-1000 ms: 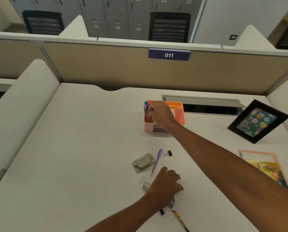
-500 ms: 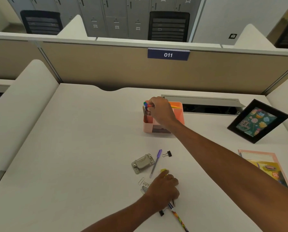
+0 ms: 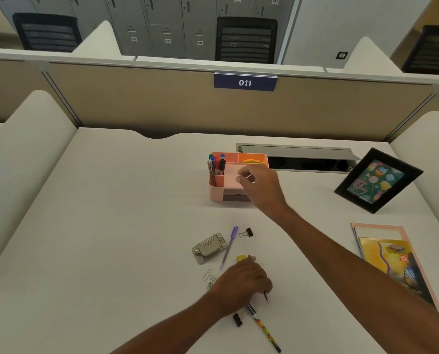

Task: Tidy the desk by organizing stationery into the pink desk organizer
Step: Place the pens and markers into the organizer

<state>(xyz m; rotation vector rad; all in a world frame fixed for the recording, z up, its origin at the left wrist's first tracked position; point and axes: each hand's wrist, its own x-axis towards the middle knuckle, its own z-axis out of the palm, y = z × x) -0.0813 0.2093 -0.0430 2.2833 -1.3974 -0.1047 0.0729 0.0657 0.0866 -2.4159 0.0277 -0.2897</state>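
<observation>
Landmark = pink organizer (image 3: 216,192), far-centre on the desk (image 3: 111,226). Step in hand, as I read it: next pickup for the pen slot.

L hand (image 3: 241,284) is well to the near side of the organizer, fingers curled round a yellow-capped pen (image 3: 241,258), cap poking out past the knuckles. A thin dark tip shows at the hand's near-R edge; same item or another, can't tell. R hand (image 3: 260,186) hovers over the organizer's front-R part, fingers loosely bent, nothing visible in it.

To do it well:
- Lift straight up first, since other bits lie partly under the L hand.
- One item per grip.
- Drop it upright into the organizer's L slot. That slot looks crowded, so aim for a gap w/o knocking what's already in it.

Counts, L to R, all on the near side of the organizer unless noted:
- paper clips (image 3: 207,275): 2 seen, maybe more under the hand
- grey metal stapler (image 3: 209,247): x1
- markers (image 3: 216,163), in the organizer's L slot: 5 caps, plus thin brown sticks, no. unclear
- purple pen (image 3: 228,247): x1
- binder clips (image 3: 246,233): x2
- yellow notes (image 3: 251,161), in the organizer's back-R bin: 1 stack
- patterned pencil (image 3: 264,328): x1
- photo frame (image 3: 378,180), R of the organizer: x1
- notebooks (image 3: 392,261), R of the organizer and nearer: approx. 2, stacked
</observation>
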